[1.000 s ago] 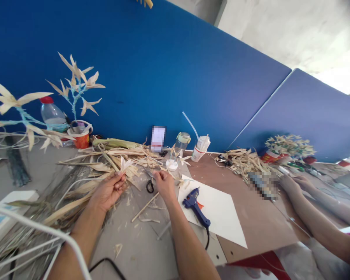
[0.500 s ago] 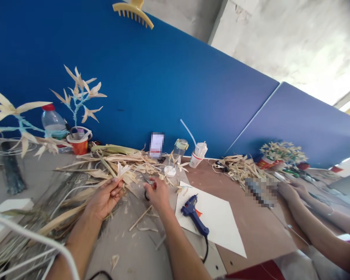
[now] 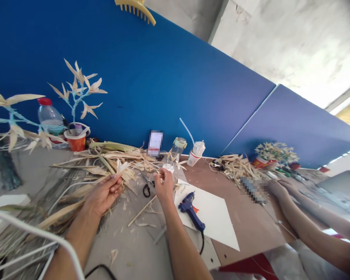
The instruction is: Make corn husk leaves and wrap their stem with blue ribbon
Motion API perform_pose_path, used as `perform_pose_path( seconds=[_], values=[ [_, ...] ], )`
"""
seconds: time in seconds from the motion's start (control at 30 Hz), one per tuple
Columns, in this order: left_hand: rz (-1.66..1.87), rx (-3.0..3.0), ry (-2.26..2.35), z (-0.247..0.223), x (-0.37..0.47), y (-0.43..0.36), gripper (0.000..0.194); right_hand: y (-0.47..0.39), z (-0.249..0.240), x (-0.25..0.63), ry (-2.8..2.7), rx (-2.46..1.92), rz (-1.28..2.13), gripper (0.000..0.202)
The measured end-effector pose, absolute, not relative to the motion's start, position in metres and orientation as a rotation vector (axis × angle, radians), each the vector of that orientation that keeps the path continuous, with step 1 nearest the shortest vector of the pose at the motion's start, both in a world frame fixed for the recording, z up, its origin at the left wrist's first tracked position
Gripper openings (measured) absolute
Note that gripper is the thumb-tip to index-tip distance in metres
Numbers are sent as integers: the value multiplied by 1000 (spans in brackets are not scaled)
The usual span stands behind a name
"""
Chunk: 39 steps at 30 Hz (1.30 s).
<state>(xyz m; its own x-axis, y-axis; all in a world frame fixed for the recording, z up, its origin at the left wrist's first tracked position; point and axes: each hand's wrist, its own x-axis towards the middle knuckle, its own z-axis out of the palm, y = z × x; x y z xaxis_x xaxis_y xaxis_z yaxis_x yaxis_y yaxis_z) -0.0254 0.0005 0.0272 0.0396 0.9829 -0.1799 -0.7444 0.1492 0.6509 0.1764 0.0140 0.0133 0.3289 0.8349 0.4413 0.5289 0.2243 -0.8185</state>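
My left hand (image 3: 103, 194) pinches a small pale husk flower (image 3: 121, 167) by its base, above a heap of dried corn husks (image 3: 84, 182). My right hand (image 3: 164, 184) is lifted a little off the table, its fingertips closed on what looks like a small pale husk piece. It hovers just right of the black-handled scissors (image 3: 146, 189), which lie on the grey table, and just below a small white lid (image 3: 168, 168). A blue glue gun (image 3: 189, 208) rests on a white sheet (image 3: 218, 217) to the right of that hand.
Against the blue partition (image 3: 163, 77) stand a clear jar (image 3: 177, 146), a paper cup with a straw (image 3: 194, 153), an orange cup (image 3: 76, 142) with husk branches, and a water bottle (image 3: 48, 116). Another person's arms (image 3: 303, 229) reach in at right, near a second husk pile (image 3: 236, 165).
My right hand left the scissors' handles and rose up and to the right, fingers now pinched. The scissors stay on the table. My left hand keeps the husk flower; the view shifted slightly.
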Motion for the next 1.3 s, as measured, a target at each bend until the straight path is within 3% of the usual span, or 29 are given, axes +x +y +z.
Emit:
perform_pose_path(
  seconds=[0.27, 0.43, 0.67, 0.9, 1.03, 1.3],
  values=[
    [1341, 424, 651, 22, -24, 1, 13, 14, 43, 181, -1247, -1383, 657, 38],
    [1337, 380, 610, 20, -21, 1, 12, -30, 74, 233, -1387, -1394, 570, 38],
    [1290, 404, 535, 18, -19, 1, 6, -96, 35, 324, -1410, -1933, 381, 37],
    [1262, 442, 505, 17, -20, 0, 9, -107, -3, 332, -1572, -2101, 294, 48],
    [1247, 471, 497, 18, -20, -1, 10, -98, -6, 324, -1706, -2191, 164, 46],
    [1250, 447, 513, 18, -20, -1, 12, -99, 6, 313, -1801, -2362, 255, 43]
  ],
)
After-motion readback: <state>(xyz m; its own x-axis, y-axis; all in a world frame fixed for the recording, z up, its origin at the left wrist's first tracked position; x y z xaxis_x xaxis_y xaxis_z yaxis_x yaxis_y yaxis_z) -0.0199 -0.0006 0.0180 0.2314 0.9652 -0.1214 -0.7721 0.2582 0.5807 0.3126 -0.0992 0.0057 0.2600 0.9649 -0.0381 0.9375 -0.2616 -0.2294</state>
